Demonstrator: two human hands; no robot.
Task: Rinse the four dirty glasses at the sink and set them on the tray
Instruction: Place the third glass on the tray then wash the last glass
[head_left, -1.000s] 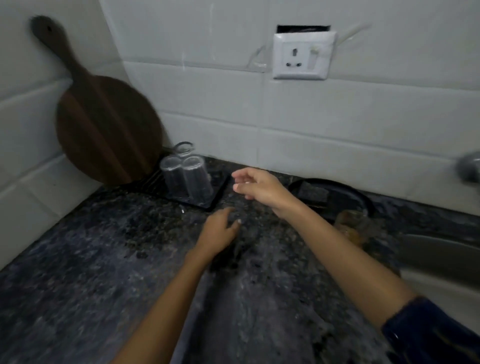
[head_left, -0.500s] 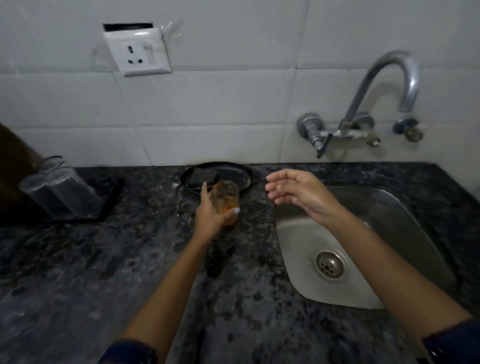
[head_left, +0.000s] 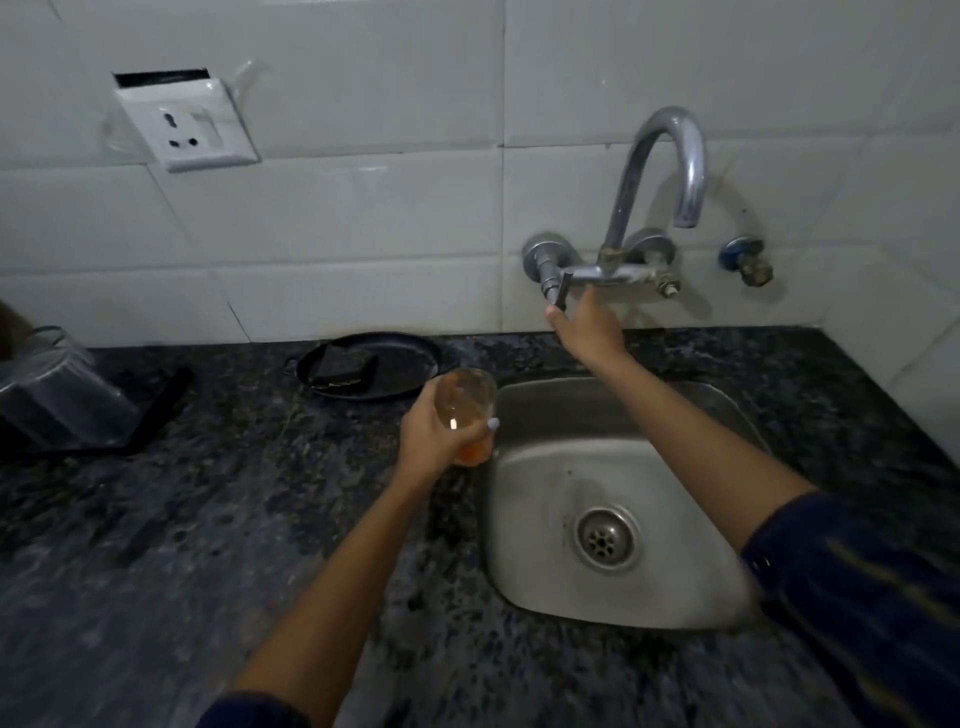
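Setting: dark speckled stone counter (head_left: 156, 545) under glossy white wall tiles, with a rounded steel sink (head_left: 545, 499) at right.
Left hand (head_left: 431, 441): wrapped around a dirty glass (head_left: 465, 410), clear with orange residue, held at the sink's left edge, just short of the basin.
Right hand (head_left: 587, 327): reaching the lever of the curved chrome tap (head_left: 660, 171); contact looks likely, but the grip is hidden, so I cannot tell.
Tray (head_left: 161, 405): flat and black, far left, carrying upturned clear glasses (head_left: 57, 384), blurred.
Also: round dark plate (head_left: 421, 358) with a scrub pad.
Risk: smooth wet glass in a one-handed hold could slip and strike steel or stone; a hard turn of the lever could splash water out.
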